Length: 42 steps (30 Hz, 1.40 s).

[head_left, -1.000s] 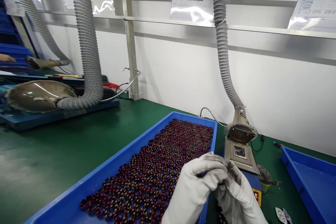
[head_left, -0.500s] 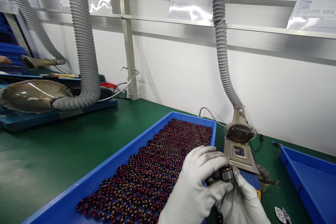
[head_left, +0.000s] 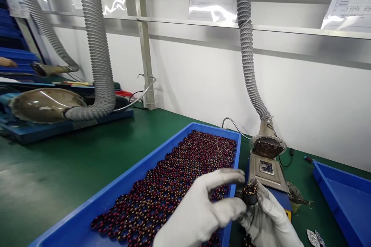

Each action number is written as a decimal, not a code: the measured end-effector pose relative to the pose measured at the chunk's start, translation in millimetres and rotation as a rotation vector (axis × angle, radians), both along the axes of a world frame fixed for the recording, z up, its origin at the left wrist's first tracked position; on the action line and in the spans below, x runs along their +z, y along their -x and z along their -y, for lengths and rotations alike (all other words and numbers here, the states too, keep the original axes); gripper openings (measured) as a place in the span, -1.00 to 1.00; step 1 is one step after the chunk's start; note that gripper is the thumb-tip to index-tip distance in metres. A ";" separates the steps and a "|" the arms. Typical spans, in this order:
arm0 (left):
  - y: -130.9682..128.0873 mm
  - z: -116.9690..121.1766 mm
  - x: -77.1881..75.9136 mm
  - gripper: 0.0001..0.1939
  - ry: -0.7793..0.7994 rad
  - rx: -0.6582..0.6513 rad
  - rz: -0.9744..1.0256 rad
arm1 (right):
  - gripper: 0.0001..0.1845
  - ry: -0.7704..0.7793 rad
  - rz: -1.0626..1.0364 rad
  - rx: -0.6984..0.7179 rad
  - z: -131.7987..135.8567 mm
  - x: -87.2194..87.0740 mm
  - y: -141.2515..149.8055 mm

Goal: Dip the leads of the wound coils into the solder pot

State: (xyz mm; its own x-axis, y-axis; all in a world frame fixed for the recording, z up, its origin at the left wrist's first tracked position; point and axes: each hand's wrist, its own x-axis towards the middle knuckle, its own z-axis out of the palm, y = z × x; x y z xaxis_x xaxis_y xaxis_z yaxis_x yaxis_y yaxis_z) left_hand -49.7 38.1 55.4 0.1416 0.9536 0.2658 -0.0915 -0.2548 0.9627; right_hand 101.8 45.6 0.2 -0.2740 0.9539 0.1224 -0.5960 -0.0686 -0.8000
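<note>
My right hand (head_left: pixel 268 214), in a white glove, grips a small black ring-shaped part (head_left: pixel 249 195) with copper-coloured bits showing inside its rim. To its left is my left hand (head_left: pixel 199 206), also gloved, with thumb and forefinger spread apart close to the part. Whether the left fingertips touch it, I cannot tell. Below the right hand, a few more dark pieces (head_left: pixel 247 240) show at the bottom edge. Beside the hands, a long blue tray (head_left: pixel 116 189) holds many small dark rings (head_left: pixel 174 177) with red and gold specks, packed close together.
Behind my hands stands a metal-topped device (head_left: pixel 268 171) under a fume hose (head_left: pixel 246 42). A second blue tray (head_left: pixel 344 200) lies at right, near crumpled foil pieces (head_left: pixel 315 237). At left are another hose (head_left: pixel 97 46) with a brown hood (head_left: pixel 46 104) and another person's hand (head_left: pixel 7 62).
My left hand has drawn back to the left, and its fingers have opened away from the ring-shaped part. The part stays in my right hand, now tipped to show its inside.
</note>
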 end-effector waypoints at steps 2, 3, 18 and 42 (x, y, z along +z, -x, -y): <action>-4.0 1.2 2.6 -0.81 -0.049 -0.069 -0.038 | -0.67 -0.065 0.059 -0.019 -4.0 -1.5 1.5; -6.3 1.5 2.2 -0.81 -0.090 -0.082 -0.009 | -0.68 -0.085 0.078 -0.035 -5.6 -1.8 2.3; -9.3 5.6 -2.4 -0.76 -0.206 -0.033 -0.057 | -0.67 -0.073 0.056 -0.077 -7.5 -5.0 2.8; -19.9 -5.8 -8.5 -0.75 0.107 0.085 0.548 | -0.82 -0.912 0.621 -1.303 7.1 -12.7 26.6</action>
